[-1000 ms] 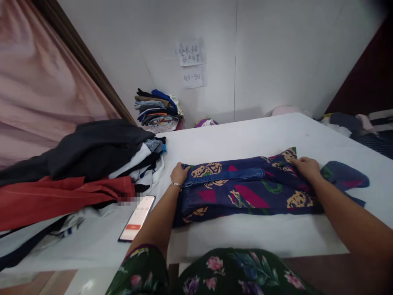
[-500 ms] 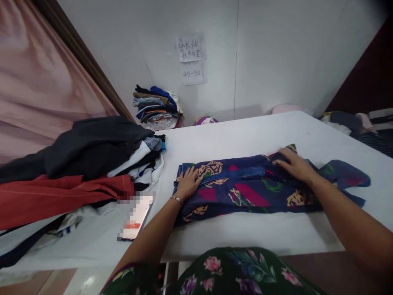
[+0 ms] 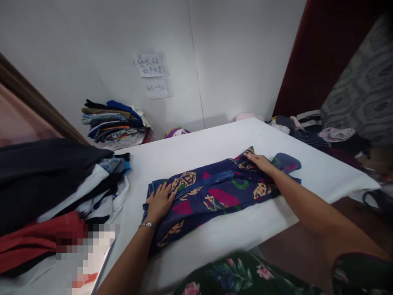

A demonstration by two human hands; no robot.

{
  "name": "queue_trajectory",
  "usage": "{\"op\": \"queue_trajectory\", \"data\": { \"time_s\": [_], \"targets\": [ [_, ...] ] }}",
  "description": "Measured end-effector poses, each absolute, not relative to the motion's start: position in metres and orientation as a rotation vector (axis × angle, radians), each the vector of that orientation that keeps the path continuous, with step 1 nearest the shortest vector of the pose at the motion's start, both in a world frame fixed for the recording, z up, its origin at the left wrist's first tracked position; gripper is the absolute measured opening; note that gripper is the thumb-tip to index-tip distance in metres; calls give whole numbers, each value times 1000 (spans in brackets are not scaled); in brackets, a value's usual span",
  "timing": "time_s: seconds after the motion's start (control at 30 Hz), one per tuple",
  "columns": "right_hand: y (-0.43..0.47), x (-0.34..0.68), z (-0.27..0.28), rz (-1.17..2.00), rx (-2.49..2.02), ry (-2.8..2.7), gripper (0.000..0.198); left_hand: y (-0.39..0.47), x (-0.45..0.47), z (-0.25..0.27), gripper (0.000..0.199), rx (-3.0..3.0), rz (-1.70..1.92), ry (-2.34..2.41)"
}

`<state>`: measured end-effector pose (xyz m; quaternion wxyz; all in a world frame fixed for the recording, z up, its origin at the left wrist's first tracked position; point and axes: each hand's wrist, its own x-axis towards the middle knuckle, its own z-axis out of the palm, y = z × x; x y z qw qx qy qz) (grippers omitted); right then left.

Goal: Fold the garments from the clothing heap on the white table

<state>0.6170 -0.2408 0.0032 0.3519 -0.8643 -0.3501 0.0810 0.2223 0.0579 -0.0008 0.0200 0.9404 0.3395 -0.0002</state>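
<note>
A dark blue patterned denim jacket (image 3: 221, 194), printed in magenta, green and tan, lies folded into a long strip on the white table. My left hand (image 3: 159, 200) rests flat on its left end, fingers spread over the cloth. At the far right edge, my right hand (image 3: 259, 162) grips the cloth near a pointed corner; some of its fingers are hidden. Beyond the right wrist a loose blue end (image 3: 287, 162) of the jacket sticks out, partly covered by the forearm.
Left of the jacket is a heap of clothes, with a black garment (image 3: 37, 176) above a red one (image 3: 46, 237). A blurred phone (image 3: 92, 262) lies in front. Folded clothes (image 3: 116, 123) are stacked behind the white table (image 3: 215, 141); more clothes (image 3: 310, 135) lie beyond its right edge.
My view has turned to the right, so everything sits further left. The right hand has closed at the jacket's far corner; the left hand stays flat on the left end.
</note>
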Motion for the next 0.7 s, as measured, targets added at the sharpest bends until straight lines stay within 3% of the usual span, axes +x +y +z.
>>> {"op": "queue_trajectory", "data": {
  "time_s": [0.13,0.53,0.7],
  "targets": [
    [-230,653,21,18,-2366,-624,50,63,222,-3,55,2944,-22,1025],
    [-224,652,0,73,-2506,-664,45,60,217,-4,56,2957,45,1095],
    [-282,664,30,-269,-2394,-652,47,61,218,-4,58,2963,30,1103]
  ]
}}
